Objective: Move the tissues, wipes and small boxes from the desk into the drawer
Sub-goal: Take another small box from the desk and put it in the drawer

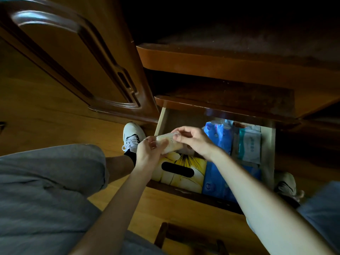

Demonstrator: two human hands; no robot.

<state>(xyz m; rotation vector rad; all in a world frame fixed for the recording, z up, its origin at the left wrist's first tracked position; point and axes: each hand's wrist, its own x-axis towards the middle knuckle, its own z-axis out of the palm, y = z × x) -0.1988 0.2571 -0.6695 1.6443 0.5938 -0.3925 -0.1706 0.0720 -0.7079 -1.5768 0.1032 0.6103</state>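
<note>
Both hands, the left hand [148, 151] and right hand [193, 139], grip a pale packet [170, 143] over the open drawer [267, 153], whose back-left corner alone lies bare beside the yellow tissue box [181, 170].

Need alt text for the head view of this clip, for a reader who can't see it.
Both hands, left hand and right hand, hold a small pale packet above an open wooden drawer. The drawer already holds a yellow tissue box, blue packs and a white-and-teal wipes pack. The person's knees and white sneakers frame the view.
</note>
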